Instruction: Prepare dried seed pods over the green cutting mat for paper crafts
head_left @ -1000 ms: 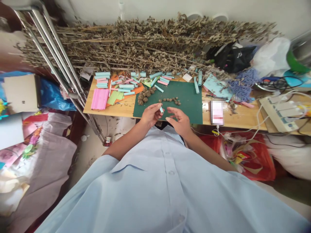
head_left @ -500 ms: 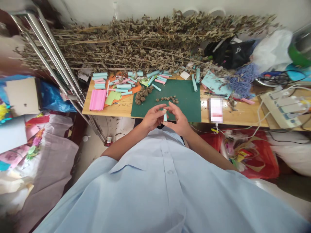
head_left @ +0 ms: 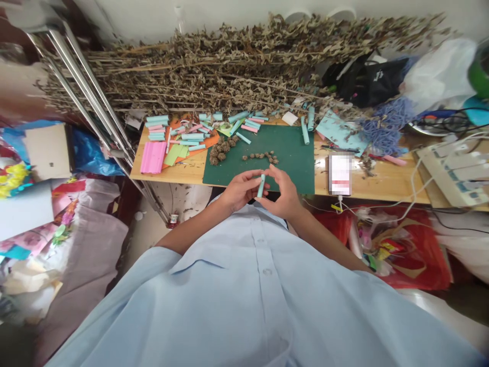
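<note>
A small light-blue paper tube [head_left: 261, 186] stands nearly upright between my hands, just off the near edge of the green cutting mat [head_left: 290, 176]. My left hand [head_left: 241, 189] pinches it from the left with thumb and fingers. Around its right side curves my right hand [head_left: 283, 192], fingertips by the upper end and thumb at the lower end. Beyond my hands, a short row of small brown dried clumps [head_left: 260, 155] lies on the mat. A bigger pile of the same clumps [head_left: 221, 149] sits to its left.
Several blue and pink paper tubes [head_left: 193, 136] lie at the back left, near pink paper strips [head_left: 153, 157]. Dried plant stalks [head_left: 229, 66] span the back. A phone [head_left: 340, 173] on a cable, purple string [head_left: 384, 125] and a power strip [head_left: 451, 168] are on the right.
The tube shows more of its length now and leans slightly. My left thumb has moved off its top end, and my right hand has opened a little wider around it.
</note>
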The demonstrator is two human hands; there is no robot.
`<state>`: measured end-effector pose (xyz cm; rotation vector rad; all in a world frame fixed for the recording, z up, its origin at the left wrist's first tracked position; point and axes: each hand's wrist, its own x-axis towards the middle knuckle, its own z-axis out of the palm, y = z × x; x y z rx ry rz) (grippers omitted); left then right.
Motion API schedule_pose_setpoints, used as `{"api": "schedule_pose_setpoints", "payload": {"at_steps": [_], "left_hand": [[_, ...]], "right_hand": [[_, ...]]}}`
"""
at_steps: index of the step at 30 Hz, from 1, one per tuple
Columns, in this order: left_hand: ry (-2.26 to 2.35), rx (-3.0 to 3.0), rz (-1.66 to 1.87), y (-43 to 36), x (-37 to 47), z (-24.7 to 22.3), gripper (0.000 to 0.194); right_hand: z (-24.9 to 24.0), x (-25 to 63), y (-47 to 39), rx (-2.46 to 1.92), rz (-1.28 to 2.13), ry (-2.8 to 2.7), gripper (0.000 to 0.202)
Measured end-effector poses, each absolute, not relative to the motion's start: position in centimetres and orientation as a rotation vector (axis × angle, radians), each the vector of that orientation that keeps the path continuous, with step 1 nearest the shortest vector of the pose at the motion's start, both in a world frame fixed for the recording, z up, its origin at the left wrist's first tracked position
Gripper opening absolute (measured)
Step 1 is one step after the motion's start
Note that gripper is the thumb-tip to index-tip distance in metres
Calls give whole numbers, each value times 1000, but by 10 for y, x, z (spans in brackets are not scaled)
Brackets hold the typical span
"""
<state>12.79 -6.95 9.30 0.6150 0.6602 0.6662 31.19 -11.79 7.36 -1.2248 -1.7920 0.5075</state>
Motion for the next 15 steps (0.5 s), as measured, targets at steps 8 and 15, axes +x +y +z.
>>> {"api": "schedule_pose_setpoints", "payload": {"at_steps": [8,15], "left_hand": [[747,691,705,-74,147,84,62],[1207,1040,860,-18,147,62,37]], "right_hand": [[65,329,-117,-1206,457,-1976,93],[43,345,-63,-1381,406,-1807,97]]}}
